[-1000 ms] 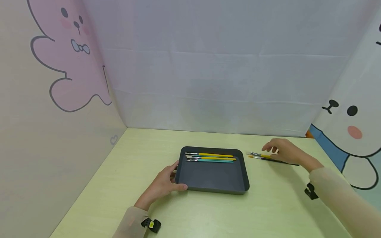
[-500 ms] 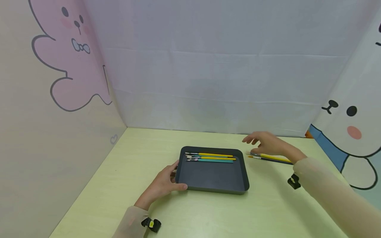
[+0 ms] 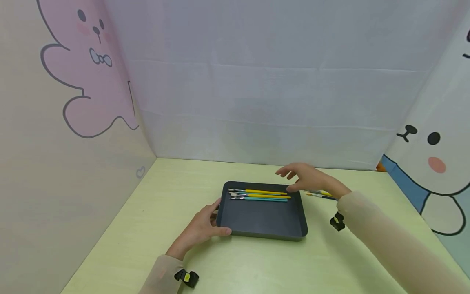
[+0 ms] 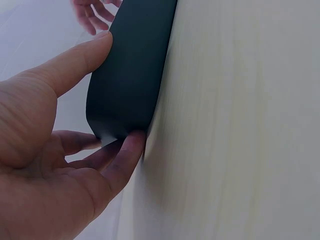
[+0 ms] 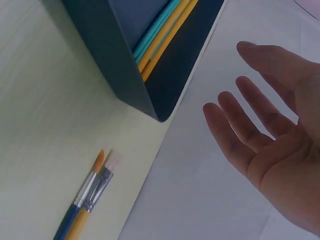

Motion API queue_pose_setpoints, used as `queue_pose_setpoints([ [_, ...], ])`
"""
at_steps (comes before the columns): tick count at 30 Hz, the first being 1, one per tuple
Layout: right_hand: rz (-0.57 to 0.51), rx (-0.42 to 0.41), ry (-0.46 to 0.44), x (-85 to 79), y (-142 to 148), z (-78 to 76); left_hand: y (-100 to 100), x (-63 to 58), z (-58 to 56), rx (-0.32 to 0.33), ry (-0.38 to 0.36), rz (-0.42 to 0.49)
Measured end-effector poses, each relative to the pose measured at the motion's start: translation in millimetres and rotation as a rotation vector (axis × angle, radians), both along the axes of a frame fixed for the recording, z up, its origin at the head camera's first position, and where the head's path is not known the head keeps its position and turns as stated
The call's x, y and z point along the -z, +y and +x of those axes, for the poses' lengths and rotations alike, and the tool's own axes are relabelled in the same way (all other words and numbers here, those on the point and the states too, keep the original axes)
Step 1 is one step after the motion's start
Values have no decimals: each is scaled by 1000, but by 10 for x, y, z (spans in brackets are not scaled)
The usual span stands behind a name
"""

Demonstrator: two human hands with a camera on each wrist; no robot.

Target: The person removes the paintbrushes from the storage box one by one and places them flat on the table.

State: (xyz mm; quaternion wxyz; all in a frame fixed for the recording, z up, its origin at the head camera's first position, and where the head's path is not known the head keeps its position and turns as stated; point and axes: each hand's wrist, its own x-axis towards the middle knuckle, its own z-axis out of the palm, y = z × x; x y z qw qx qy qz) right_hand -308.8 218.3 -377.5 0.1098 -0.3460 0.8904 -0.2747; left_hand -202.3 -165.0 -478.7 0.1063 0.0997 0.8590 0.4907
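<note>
A dark grey rectangular tray [image 3: 262, 220] sits on the table. Several paintbrushes [image 3: 266, 195] with yellow and teal handles lie side by side along its far part, bristles to the left. My left hand [image 3: 198, 228] holds the tray's near left corner, thumb on the front rim and fingers round the side [image 4: 125, 75]. Over the tray's far right corner is my right hand [image 3: 308, 178], holding nothing, its fingers loosely bent and spread. Right of the tray lie a dark blue paintbrush [image 5: 80, 200] with orange bristles and a yellow paintbrush [image 5: 95, 192] with pale bristles, partly hidden by my right arm in the head view.
The pale yellow table [image 3: 249, 265] ends at a white cloth backdrop [image 3: 264, 102] behind the tray. Cartoon-printed panels stand at the left [image 3: 92, 81] and right [image 3: 437, 163]. Each sleeve carries a small black wrist camera [image 3: 337, 221].
My right hand has moved left from above the two loose brushes to the tray's far right corner, uncovering the brush tips. My left hand and the tray have stayed put.
</note>
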Motion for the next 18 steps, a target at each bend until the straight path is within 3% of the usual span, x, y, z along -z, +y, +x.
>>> queue_pose_setpoints([
  [11,-17,-68,-133,194,-391,-94,8,-3,14,-10,-9,-2],
  [18,29,-74,-203,318,-598,-103,10,-2,5,-9,-12,6],
])
